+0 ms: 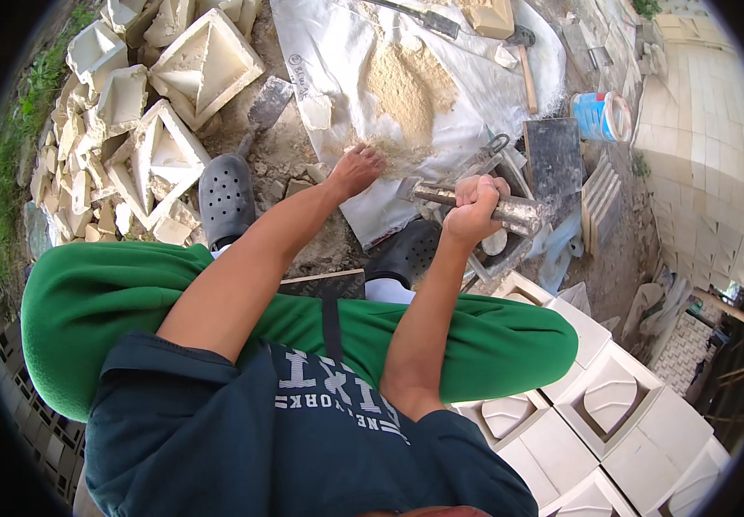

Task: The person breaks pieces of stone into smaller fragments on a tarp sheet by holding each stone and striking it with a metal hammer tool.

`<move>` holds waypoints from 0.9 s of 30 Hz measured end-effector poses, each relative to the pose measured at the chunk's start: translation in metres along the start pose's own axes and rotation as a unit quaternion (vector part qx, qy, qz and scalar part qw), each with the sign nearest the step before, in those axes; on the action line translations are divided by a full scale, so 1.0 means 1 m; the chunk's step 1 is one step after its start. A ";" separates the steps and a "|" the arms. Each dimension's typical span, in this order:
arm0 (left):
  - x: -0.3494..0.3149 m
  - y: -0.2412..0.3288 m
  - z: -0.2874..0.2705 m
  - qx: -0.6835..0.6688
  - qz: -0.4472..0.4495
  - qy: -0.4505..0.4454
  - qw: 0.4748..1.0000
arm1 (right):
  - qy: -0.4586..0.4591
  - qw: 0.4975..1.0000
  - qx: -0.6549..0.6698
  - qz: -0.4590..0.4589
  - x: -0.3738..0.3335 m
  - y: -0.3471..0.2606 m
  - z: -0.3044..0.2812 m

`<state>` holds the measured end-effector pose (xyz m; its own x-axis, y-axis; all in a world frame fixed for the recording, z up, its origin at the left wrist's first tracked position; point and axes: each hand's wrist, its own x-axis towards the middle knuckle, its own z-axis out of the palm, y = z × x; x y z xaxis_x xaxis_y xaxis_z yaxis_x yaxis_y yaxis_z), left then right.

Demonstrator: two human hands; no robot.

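My right hand [474, 209] is wrapped round a thick grey, crusted bar-shaped tool [518, 214], whose flat, blade-like end points left. My left hand [357, 172] reaches forward to the near edge of a heap of tan sandy powder [402, 90]. Its fingers are slightly bent and a little apart, with nothing visible in them. The powder lies on a white plastic sheet [337, 65] spread in front of my feet. Just right of the tool, a dark rectangular board [553, 158] lies on the ground.
Broken cream-coloured cast blocks [165, 159] are piled at the left. A trowel [270, 103] lies beside the sheet. A wooden-handled hammer [527, 77] and a blue-and-white bucket [600, 116] are at the right. Cream patterned blocks [605, 396] stand in rows behind my right knee.
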<state>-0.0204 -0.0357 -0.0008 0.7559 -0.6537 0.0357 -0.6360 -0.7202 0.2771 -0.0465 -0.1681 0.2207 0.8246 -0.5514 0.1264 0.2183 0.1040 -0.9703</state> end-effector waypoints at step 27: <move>-0.023 -0.033 -0.018 -0.059 -0.107 -0.001 0.993 | -0.114 0.993 -0.005 0.022 -0.006 0.034 0.042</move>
<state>-0.0141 0.0071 0.0070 0.8715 -0.4890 -0.0372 -0.4382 -0.8104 0.3889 -0.0222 -0.1270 0.1957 0.9305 -0.3439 0.1259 0.1746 0.1145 -0.9779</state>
